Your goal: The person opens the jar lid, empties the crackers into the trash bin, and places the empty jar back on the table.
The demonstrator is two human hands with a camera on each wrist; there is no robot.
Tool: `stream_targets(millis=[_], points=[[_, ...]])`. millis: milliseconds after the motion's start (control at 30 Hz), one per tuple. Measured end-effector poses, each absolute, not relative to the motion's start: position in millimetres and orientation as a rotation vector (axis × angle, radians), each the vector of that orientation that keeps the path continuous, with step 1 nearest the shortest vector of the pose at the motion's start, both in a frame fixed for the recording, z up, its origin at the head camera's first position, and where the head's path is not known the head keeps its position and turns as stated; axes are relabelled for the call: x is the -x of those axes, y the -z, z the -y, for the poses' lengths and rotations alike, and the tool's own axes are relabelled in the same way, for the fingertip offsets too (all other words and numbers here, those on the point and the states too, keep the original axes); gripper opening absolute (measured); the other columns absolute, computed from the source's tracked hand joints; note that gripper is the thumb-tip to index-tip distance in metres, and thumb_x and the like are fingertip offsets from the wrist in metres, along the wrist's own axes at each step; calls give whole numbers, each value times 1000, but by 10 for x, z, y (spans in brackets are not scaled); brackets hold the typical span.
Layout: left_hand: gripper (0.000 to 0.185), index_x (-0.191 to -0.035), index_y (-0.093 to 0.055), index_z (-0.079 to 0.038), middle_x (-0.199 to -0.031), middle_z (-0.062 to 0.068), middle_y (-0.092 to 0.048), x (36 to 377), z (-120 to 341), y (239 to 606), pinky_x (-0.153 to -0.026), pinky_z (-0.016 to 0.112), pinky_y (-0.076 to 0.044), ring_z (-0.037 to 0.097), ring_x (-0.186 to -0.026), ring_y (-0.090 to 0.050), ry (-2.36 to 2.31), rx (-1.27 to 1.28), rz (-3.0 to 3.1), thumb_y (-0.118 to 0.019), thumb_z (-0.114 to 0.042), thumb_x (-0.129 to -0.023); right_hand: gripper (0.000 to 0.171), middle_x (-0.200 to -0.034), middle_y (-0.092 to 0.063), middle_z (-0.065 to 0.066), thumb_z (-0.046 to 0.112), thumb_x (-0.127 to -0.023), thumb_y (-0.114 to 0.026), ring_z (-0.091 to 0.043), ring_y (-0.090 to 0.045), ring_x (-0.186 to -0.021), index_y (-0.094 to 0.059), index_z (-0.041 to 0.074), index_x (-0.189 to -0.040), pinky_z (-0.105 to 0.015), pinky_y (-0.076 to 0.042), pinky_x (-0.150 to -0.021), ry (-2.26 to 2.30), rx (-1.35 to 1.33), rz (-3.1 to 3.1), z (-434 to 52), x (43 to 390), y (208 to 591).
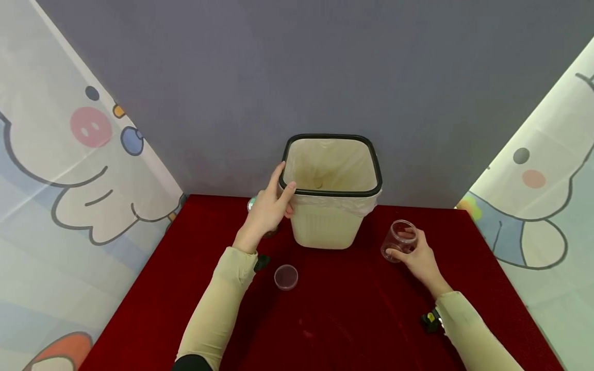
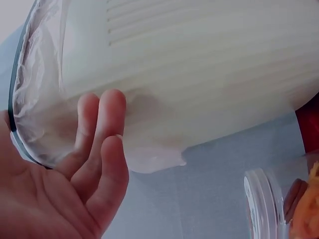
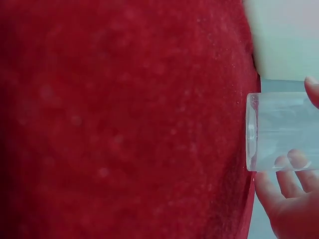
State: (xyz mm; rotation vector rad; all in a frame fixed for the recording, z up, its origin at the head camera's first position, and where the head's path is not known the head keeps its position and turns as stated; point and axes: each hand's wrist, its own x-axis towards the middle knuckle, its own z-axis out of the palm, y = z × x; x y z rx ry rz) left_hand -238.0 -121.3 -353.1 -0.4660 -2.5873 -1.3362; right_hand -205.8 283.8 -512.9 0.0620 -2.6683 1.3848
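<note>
A cream trash can [image 1: 325, 224] with a black rim and a clear liner stands near the back of the red table. My left hand [image 1: 266, 208] grips its near left corner, thumb and index finger at the rim, the other fingers [image 2: 112, 112] against the outer wall below it. To the right, my right hand [image 1: 419, 257] holds a clear plastic jar [image 1: 394, 242], thumb on the near side and fingers [image 3: 289, 184] round the other. The jar is upright with an open top, its base at the red cloth. A clear round lid [image 1: 285, 277] lies between the arms.
Behind my left hand, mostly hidden, stands another clear jar [image 2: 264, 199] with a lid and orange contents. A grey wall [image 1: 325, 62] rises behind the table [image 1: 343, 319]. Cartoon-printed sheets hang on both sides.
</note>
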Motion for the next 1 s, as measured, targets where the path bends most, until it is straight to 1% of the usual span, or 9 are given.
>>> stream_targets(millis=[167, 267, 400, 567, 667, 767, 833, 900, 1000], points=[[70, -159, -17, -34, -68, 3, -65, 2400, 1235, 3535, -59, 38, -50, 16, -54, -61, 1266, 476, 2578, -39, -64, -100, 91, -139, -47, -24, 37, -86, -80, -42, -47, -128, -25, 2, -149, -57, -40, -102, -1441, -40, 2656, -2845, 2060, 5158], [69, -159, -18, -37, -70, 5, -67, 2397, 1254, 3545, -58, 38, -50, 15, -55, -61, 1259, 475, 2564, -41, -63, -100, 92, -142, -45, -25, 38, -86, -79, -43, -46, -131, -24, 2, -150, -56, -39, -102, -1489, -22, 2657, -2841, 2060, 5150], [67, -158, -20, -40, -72, 2, -68, 2384, 1283, 3566, -58, 37, -50, 12, -57, -63, 1232, 464, 2558, -40, -65, -99, 93, -143, -44, -26, 40, -86, -79, -44, -45, -131, -24, 2, -150, -57, -40, -103, -1500, -20, 2671, -2845, 2060, 5135], [63, -157, -24, -40, -78, 2, -70, 2365, 1320, 3585, -62, 38, -51, 11, -59, -63, 1231, 496, 2532, -42, -61, -101, 93, -143, -44, -25, 37, -86, -79, -46, -44, -132, -23, 4, -153, -58, -39, -103, -1500, -39, 2665, -2865, 2037, 5129], [60, -157, -27, -38, -83, 2, -71, 2355, 1351, 3600, -65, 38, -52, 9, -62, -63, 1232, 528, 2494, -43, -58, -102, 96, -146, -40, -27, 34, -87, -79, -49, -41, -133, -19, 4, -155, -59, -39, -102, -1511, -58, 2646, -2876, 2011, 5100], [58, -156, -33, -35, -89, -1, -69, 2343, 1384, 3623, -65, 37, -52, 10, -67, -64, 1234, 551, 2443, -44, -55, -103, 96, -148, -37, -27, 33, -87, -80, -49, -39, -134, -19, 3, -156, -58, -38, -102, -1512, -77, 2625, -2883, 1981, 5056], [55, -154, -37, -32, -92, -3, -68, 2337, 1409, 3643, -65, 36, -52, 11, -71, -65, 1233, 561, 2406, -46, -52, -103, 95, -148, -38, -26, 32, -87, -80, -48, -41, -134, -21, 3, -155, -52, -40, -103, -1500, -95, 2617, -2888, 1955, 5021], [52, -153, -41, -31, -96, -3, -67, 2328, 1434, 3664, -67, 37, -53, 13, -77, -66, 1225, 567, 2378, -48, -48, -104, 92, -147, -40, -25, 29, -87, -80, -45, -42, -134, -24, 2, -155, -36, -43, -104, -1496, -116, 2600, -2896, 1925, 4986], [49, -149, -46, -27, -103, 0, -67, 2312, 1475, 3691, -74, 40, -54, 17, -88, -65, 1218, 568, 2357, -51, -44, -103, 90, -146, -41, -25, 26, -87, -80, -43, -43, -132, -25, 2, -155, -12, -41, -96, -1474, -130, 2585, -2919, 1872, 4934]])
